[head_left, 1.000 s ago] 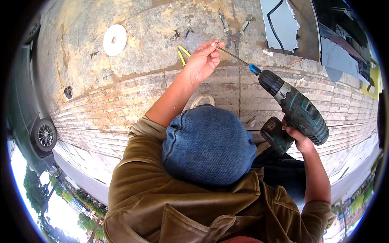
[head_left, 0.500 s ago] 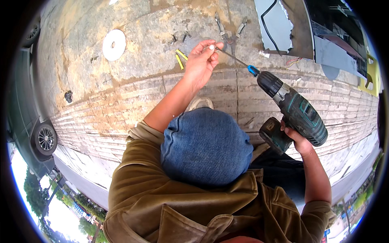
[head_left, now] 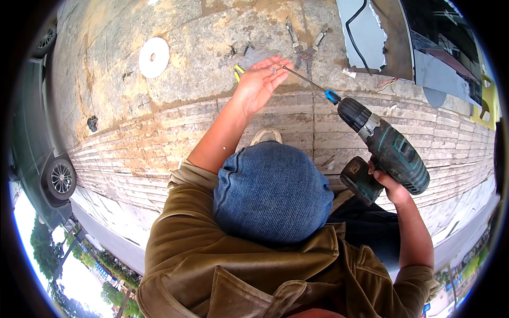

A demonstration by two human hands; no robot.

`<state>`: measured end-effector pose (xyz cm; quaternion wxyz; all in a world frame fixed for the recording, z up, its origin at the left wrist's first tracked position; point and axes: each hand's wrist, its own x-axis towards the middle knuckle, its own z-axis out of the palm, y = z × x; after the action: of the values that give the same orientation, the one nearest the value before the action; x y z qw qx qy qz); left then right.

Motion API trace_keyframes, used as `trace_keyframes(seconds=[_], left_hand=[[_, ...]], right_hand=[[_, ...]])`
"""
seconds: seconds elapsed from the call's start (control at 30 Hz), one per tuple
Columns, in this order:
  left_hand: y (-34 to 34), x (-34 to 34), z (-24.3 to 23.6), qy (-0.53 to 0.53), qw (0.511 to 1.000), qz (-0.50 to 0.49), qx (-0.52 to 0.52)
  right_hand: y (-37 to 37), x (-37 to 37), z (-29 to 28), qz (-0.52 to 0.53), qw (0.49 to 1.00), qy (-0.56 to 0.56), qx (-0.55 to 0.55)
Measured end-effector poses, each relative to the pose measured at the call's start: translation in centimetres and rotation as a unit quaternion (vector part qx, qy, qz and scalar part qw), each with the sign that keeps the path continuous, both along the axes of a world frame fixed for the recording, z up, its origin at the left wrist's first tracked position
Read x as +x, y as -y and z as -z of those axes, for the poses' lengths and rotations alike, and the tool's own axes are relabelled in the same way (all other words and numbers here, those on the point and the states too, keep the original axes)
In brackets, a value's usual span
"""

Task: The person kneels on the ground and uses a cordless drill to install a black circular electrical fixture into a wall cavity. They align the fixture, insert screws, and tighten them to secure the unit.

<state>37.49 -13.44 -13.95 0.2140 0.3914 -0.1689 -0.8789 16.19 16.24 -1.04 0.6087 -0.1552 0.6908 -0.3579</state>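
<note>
My right hand [head_left: 391,184] is wrapped round the grip of a dark green and black cordless drill [head_left: 395,148]. The drill points up and to the left, with a blue collar [head_left: 332,96] and a long thin bit [head_left: 305,79] in its chuck. My left hand [head_left: 258,85] is palm up beside the bit's tip, its fingers stretched out. On those fingers shows a small shiny spot [head_left: 273,69], too small to name. Behind my left hand, yellow-handled pliers [head_left: 238,71] lie partly hidden on the ground.
A white disc [head_left: 154,58] lies at the far left. Pliers-like tools [head_left: 307,53] and small dark parts [head_left: 247,49] lie beyond my hands. A torn-edged panel with a black cable [head_left: 354,32] and a yellow stool [head_left: 485,103] are at the right. A car [head_left: 34,143] stands at left.
My left hand has gone from a pinch at the bit's tip to an open palm with fingers stretched out. The drill stays in my right hand, almost unmoved.
</note>
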Motion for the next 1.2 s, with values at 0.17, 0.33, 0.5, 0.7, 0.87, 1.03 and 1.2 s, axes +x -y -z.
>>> trace_keyframes(seconds=[0.17, 0.33, 0.5, 0.7, 0.87, 1.03, 1.2], left_hand=[[0.1, -0.1, -0.4, 0.055, 0.996, 0.019, -0.066], [0.2, 0.1, 0.2, 0.097, 0.993, 0.004, -0.071], [-0.2, -0.3, -0.6, 0.014, 0.999, -0.039, 0.005], [-0.6, -0.7, -1.9, -0.013, 1.0, -0.019, -0.019], [-0.7, -0.8, -2.4, -0.016, 0.999, -0.021, -0.019], [-2.0, -2.0, -3.2, -0.021, 0.999, -0.004, -0.032], [-2.9, -2.7, -5.3, -0.067, 0.996, 0.02, -0.05]], right_hand=[[0.0, -0.2, 0.0, -0.013, 1.0, -0.009, -0.009], [0.2, -0.1, -0.1, -0.003, 1.0, -0.016, -0.003], [0.0, -0.1, 0.3, -0.024, 0.998, -0.05, 0.008], [-0.1, -0.2, 0.6, -0.027, 0.998, -0.053, 0.011], [-0.3, -0.2, 0.9, -0.022, 0.999, -0.045, -0.007], [-0.5, -0.4, 0.4, -0.043, 0.996, -0.074, -0.007], [-1.7, -3.6, -0.4, -0.13, 0.984, -0.102, -0.063]])
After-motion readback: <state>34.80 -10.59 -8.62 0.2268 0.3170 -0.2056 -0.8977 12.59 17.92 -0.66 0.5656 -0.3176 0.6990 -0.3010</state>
